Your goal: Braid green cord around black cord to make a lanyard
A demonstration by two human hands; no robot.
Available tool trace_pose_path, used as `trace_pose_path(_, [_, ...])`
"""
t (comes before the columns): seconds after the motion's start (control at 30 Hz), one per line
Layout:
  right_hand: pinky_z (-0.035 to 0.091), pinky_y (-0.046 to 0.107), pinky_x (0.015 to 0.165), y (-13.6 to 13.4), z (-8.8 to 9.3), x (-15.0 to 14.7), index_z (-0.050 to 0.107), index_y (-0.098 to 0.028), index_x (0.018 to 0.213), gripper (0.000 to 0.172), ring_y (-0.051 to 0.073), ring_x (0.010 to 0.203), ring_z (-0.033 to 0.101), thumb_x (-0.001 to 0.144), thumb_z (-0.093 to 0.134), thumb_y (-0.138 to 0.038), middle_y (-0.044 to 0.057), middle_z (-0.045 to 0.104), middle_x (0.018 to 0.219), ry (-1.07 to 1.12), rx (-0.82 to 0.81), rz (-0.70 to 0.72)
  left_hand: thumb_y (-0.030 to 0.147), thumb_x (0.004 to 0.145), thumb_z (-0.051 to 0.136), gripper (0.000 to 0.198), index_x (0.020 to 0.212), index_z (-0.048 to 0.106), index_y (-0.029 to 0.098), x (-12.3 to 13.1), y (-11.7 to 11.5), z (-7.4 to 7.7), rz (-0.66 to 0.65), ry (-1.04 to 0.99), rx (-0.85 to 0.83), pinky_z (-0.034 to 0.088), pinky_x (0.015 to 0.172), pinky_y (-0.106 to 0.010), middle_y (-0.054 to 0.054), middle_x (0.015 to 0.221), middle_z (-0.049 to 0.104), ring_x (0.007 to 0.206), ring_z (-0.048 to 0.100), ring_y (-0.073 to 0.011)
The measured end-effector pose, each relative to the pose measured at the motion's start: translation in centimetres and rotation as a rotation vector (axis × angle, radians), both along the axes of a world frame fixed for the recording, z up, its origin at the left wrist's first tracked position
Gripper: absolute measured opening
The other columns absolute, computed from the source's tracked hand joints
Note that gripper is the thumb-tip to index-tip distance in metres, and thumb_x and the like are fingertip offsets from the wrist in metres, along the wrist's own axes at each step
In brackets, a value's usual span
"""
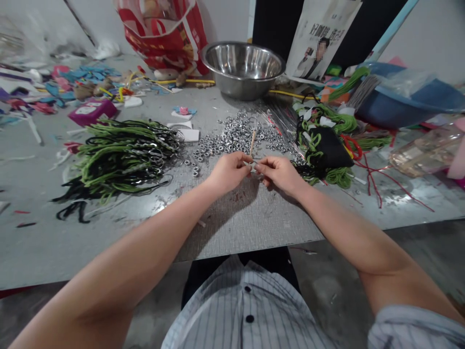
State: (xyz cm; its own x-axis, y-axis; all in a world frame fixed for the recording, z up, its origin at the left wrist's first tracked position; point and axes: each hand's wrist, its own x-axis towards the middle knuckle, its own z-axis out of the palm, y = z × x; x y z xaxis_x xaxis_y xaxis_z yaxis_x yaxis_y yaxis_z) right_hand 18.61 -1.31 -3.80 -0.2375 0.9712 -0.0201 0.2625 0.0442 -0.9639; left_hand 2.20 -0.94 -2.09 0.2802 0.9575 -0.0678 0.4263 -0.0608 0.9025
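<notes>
Near the middle of the table, my left hand [230, 170] is closed in a pinch, with a thin wooden stick [253, 141] rising from its fingertips. My right hand [278, 174] pinches close beside it; something small and shiny between the fingertips is too small to name. Just beyond both hands lies a spread of small silver metal rings [232, 135]. To the left is a pile of green and black cords [119, 155] with metal clasps. More green cord bundles [341, 177] lie by my right hand, around a black pouch [332, 148].
A steel bowl [243, 89] stands at the back, beside a red and white bag [160, 43]. A blue basin [399, 104] and a clear plastic bottle [425, 150] are on the right. A purple box [92, 112] and coloured scraps lie on the left. The table's front edge [254, 249] is close to my body.
</notes>
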Motion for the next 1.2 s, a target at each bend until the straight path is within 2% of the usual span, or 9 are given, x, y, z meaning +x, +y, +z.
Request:
trace_pose_path(0.1, [0.032, 0.023, 0.04, 0.0, 0.1, 0.0, 0.057, -0.018, 0.072, 0.02, 0.006, 0.04, 0.041, 0.078, 0.06, -0.038, -0.004, 0.053, 0.057, -0.096, 0.028, -0.011, 0.011, 0.075, 0.052, 0.017, 0.091, 0.059, 0.013, 0.0, -0.1, -0.3, -0.018, 0.089, 0.114, 0.034, 0.048, -0.018, 0.002, 0.059, 0.061, 0.045, 0.044, -0.0048])
trace_pose_path(0.2, [0.032, 0.025, 0.049, -0.2, 0.5, 0.0, 0.056, -0.019, 0.067, 0.017, 0.009, 0.05, 0.042, 0.079, 0.056, -0.032, -0.004, 0.05, 0.056, -0.242, 0.173, 0.002, 0.01, 0.072, 0.049, 0.018, 0.087, 0.059, 0.014, 0.0, -0.3, -0.3, -0.029, 0.175, 0.198, 0.035, 0.051, -0.02, 0.002, 0.059, 0.06, 0.05, 0.048, -0.0073])
trace_pose_path(0.37, [0.029, 0.026, 0.055, -0.8, 1.0, -0.4, 0.049, -0.02, 0.06, 0.022, 0.012, 0.057, 0.044, 0.081, 0.049, -0.025, -0.003, 0.047, 0.054, -0.499, 0.28, 0.019, 0.011, 0.07, 0.049, 0.019, 0.084, 0.06, 0.016, 0.0, -0.4, -0.3, -0.059, 0.262, 0.265, 0.036, 0.054, -0.022, 0.003, 0.058, 0.058, 0.054, 0.051, -0.0101])
trace_pose_path(0.53, [0.03, 0.027, 0.057, -0.5, 0.8, -0.1, 0.059, -0.019, 0.07, 0.02, 0.014, 0.06, 0.048, 0.083, 0.049, -0.029, 0.001, 0.057, 0.062, -0.624, 0.276, 0.099, 0.012, 0.071, 0.049, 0.023, 0.086, 0.065, 0.017, -0.2, -0.3, -0.3, -0.086, 0.386, 0.306, 0.038, 0.057, -0.024, 0.001, 0.061, 0.059, 0.058, 0.053, -0.0128])
trace_pose_path(0.63, [0.037, 0.028, 0.065, 0.1, 1.5, 1.3, 0.065, -0.018, 0.084, 0.017, 0.015, 0.07, 0.054, 0.083, 0.054, -0.031, 0.004, 0.066, 0.081, -0.552, 0.375, 0.167, 0.015, 0.072, 0.05, 0.025, 0.089, 0.068, 0.017, -0.5, 0.0, -0.1, -0.098, 0.479, 0.283, 0.041, 0.061, -0.026, -0.003, 0.069, 0.065, 0.064, 0.058, -0.0155])
trace_pose_path(0.7, [0.039, 0.029, 0.068, 0.5, 2.5, 2.8, 0.066, -0.019, 0.084, 0.017, 0.015, 0.073, 0.056, 0.084, 0.052, -0.029, 0.005, 0.067, 0.085, -0.558, 0.455, 0.094, 0.017, 0.072, 0.052, 0.026, 0.091, 0.069, 0.018, -0.7, 0.2, 0.1, -0.108, 0.556, 0.267, 0.042, 0.062, -0.026, -0.005, 0.073, 0.068, 0.067, 0.06, -0.017])
trace_pose_path(0.83, [0.041, 0.032, 0.071, 1.5, 4.0, 6.4, 0.068, -0.02, 0.077, 0.011, 0.017, 0.075, 0.058, 0.077, 0.057, -0.02, 0.005, 0.067, 0.083, -0.801, 0.43, 0.047, 0.018, 0.074, 0.051, 0.028, 0.094, 0.071, 0.02, -1.0, 0.3, 0.1, -0.134, 0.674, 0.28, 0.044, 0.064, -0.026, -0.007, 0.082, 0.071, 0.074, 0.063, -0.0191])
trace_pose_path(1.0, [0.044, 0.036, 0.072, 2.6, 3.6, 9.6, 0.071, -0.021, 0.079, 0.015, 0.021, 0.082, 0.06, 0.07, 0.06, -0.017, 0.007, 0.067, 0.086, -1.097, 0.349, 0.189, 0.021, 0.078, 0.048, 0.03, 0.095, 0.072, 0.02, -1.2, 0.4, -0.3, -0.161, 0.683, 0.299, 0.046, 0.066, -0.029, -0.009, 0.084, 0.072, 0.076, 0.064, -0.0207])
trace_pose_path(1.2, [0.043, 0.034, 0.063, 3.1, 2.9, 10.3, 0.069, -0.022, 0.071, 0.008, 0.022, 0.076, 0.06, 0.07, 0.061, -0.023, 0.007, 0.066, 0.078, -1.204, 0.394, 0.11, 0.022, 0.081, 0.047, 0.034, 0.107, 0.069, 0.017, -1.2, 0.5, -0.4, -0.084, 0.633, 0.339, 0.047, 0.068, -0.03, -0.009, 0.078, 0.07, 0.072, 0.064, -0.0196])
